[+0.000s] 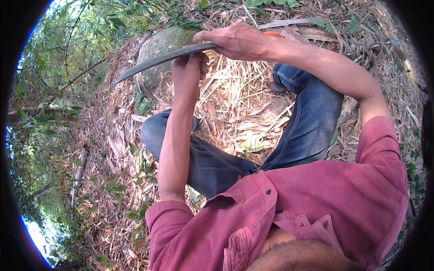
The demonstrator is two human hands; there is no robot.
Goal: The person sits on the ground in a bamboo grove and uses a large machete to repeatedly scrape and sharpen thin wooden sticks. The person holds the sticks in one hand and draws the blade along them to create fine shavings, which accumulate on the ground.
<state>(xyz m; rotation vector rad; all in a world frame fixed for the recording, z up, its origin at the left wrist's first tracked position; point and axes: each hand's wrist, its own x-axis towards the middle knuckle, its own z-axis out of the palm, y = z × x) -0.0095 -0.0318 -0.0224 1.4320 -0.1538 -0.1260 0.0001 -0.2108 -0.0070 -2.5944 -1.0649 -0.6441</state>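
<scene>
Long dark blade point(156, 63) is up in the air, with its thin tip far to the left and a big gray rock point(167, 39) behind it. Next comes the left hand point(189, 72), fingers bent, touching the blade from below; I can't tell if it pinches. Dry straw point(239, 90) lies on the ground. The right hand point(237, 43) is curled tight around the blade's right end. Something orange point(272, 34) peeks out behind the right wrist.

From view centre, passage is open over straw-covered ground point(235, 97) at 12 o'clock. Obstructions: curved blade point(162, 59) and stone point(165, 40), 11 o'clock; right knee point(322, 92), 2 o'clock; left knee point(153, 133), 9 o'clock.
</scene>
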